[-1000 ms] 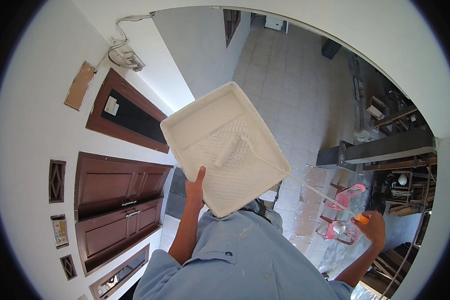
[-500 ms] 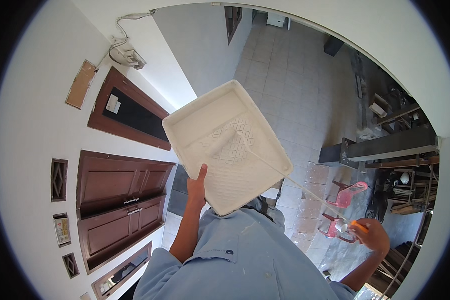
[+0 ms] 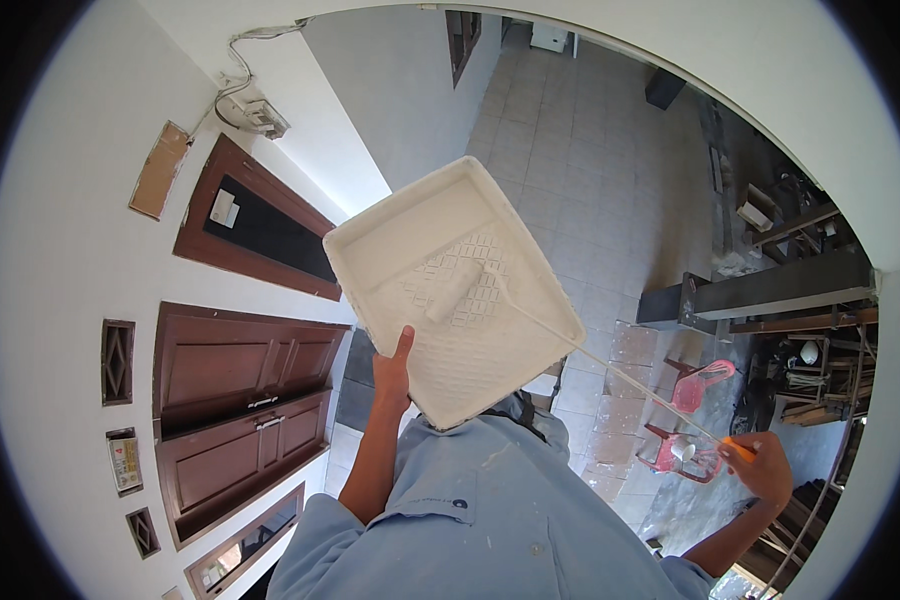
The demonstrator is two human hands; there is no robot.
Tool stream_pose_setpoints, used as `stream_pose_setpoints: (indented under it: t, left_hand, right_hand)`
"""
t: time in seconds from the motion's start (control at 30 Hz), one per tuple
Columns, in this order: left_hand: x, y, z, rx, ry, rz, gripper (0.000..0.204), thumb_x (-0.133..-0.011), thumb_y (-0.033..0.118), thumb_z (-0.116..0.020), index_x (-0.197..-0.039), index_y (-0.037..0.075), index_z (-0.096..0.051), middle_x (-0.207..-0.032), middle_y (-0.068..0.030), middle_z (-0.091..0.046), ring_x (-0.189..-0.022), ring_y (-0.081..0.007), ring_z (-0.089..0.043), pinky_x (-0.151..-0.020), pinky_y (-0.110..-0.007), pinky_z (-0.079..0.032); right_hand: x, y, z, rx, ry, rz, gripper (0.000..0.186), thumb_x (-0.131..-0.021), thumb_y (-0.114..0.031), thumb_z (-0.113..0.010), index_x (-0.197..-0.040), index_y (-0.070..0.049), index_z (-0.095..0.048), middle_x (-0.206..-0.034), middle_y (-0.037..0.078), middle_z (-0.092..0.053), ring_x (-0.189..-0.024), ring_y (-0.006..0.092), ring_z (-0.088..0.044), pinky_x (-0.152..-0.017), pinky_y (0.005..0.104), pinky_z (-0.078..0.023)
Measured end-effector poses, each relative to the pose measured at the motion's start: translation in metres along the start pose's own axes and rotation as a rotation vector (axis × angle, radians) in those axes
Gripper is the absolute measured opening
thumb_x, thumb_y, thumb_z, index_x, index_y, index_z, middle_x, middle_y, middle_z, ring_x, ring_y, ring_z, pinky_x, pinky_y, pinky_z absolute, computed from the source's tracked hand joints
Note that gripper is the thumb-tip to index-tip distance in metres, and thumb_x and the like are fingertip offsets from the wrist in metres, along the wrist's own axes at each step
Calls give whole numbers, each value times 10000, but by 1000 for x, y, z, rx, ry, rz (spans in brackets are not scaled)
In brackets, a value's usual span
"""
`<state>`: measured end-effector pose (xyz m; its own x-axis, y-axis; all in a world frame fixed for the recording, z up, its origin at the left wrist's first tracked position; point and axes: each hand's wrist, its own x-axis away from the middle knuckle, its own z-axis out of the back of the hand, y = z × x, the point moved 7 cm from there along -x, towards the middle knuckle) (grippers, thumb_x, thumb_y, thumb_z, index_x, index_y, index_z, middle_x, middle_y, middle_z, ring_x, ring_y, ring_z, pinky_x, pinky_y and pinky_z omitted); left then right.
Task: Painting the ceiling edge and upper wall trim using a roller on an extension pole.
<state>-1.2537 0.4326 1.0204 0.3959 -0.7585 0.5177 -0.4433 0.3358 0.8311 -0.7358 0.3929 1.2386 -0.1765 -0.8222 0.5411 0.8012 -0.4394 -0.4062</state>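
A cream paint tray [image 3: 530, 300] is held up in front of my chest, its ridged ramp toward me and its deeper well at the far side. My left hand [image 3: 394, 372] grips the tray's left edge, the thumb over the rim and the other fingers hidden underneath. A paint roller [image 3: 455, 290], coated in pale paint, lies on the patterned ramp. Its long thin rod runs down to the right over the tray's edge. Out at the right, my right hand [image 3: 762, 468] is closed around the roller's orange handle [image 3: 738, 450].
Two pink plastic chairs [image 3: 695, 388] stand on the floor at the right, a white cup [image 3: 682, 451] on the nearer one. Brown double doors [image 3: 245, 370] and a white wall [image 3: 60, 300] are on the left. Stacked timber [image 3: 820, 412] lies at the far right.
My right hand has shifted slightly right and outward with the handle. The roller head has moved a little right across the ramp and turned. My left hand and the tray barely differ.
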Motion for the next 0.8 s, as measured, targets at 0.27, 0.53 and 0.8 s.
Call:
stream_pose_setpoints:
  t: [0.27,0.53,0.8]
  left_hand:
    - [-2,-2,2,17,4,-5,618,-864,314,-696,-1264,-99,-468,-1196,-175,-582,-1035,-238,-598,-872,-342,-496]
    - [-3,-3,3,11,25,-15,607,-854,295,-712,-1253,-98,-478,-1186,-171,-588,-1026,-237,-597,-870,-338,-490]
    - [-5,-5,7,11,36,-5,608,-853,305,-712,-1246,-99,-483,-1182,-165,-591,-1024,-238,-597,-871,-337,-489]
  right_hand:
    - [12,-2,13,115,203,-180,319,-788,-272,-737,-884,31,-710,-691,150,-675,-652,176,-649,-629,296,-493]
    - [0,-18,-4,115,57,-43,316,-777,-259,-742,-920,22,-715,-699,149,-682,-601,159,-649,-601,277,-490]
    - [-4,-13,-26,58,-164,-56,267,-827,-253,-695,-929,-7,-719,-653,107,-666,-558,108,-572,-541,273,-442]
